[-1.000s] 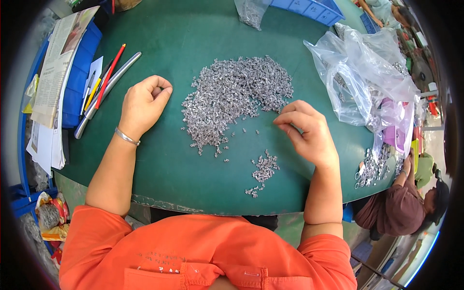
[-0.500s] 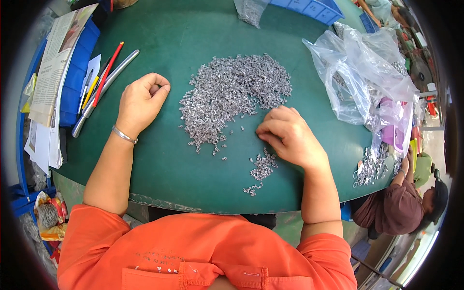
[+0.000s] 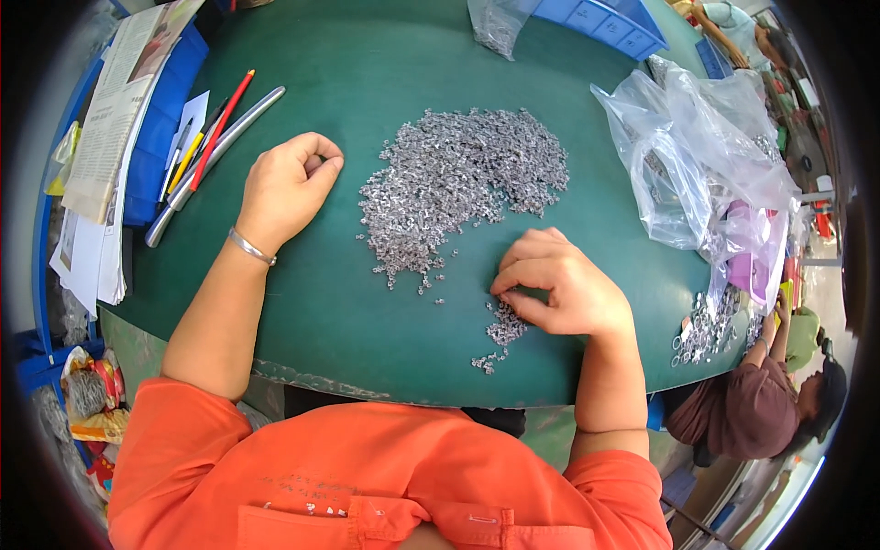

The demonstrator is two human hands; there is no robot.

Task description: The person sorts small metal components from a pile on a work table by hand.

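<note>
A wide heap of tiny grey metal parts (image 3: 449, 179) lies on the green table (image 3: 385, 339). Nearer to me, a small cluster of the same parts (image 3: 504, 327) sits apart from it. My right hand (image 3: 568, 284) is at the far edge of this cluster, thumb and forefinger bent together with their tips down at the parts. Whether a part is between them is too small to tell. To the left of the heap, my left hand (image 3: 286, 192) rests closed, its fingers curled in against the thumb; what it holds, if anything, is hidden.
Left stand pens (image 3: 220, 133), a long silvery tube (image 3: 170, 215), a blue bin (image 3: 160, 128) and newspaper (image 3: 115, 110). Clear plastic bags (image 3: 678, 156) and metal rings (image 3: 706, 330) lie right, beside another person (image 3: 752, 408). A blue tray (image 3: 605, 23) and small bag (image 3: 498, 26) are at the back.
My right hand has come nearer to me, from between the heap and the small cluster down to the cluster's edge. My left hand keeps its curled pose. The whole view has shifted slightly.
</note>
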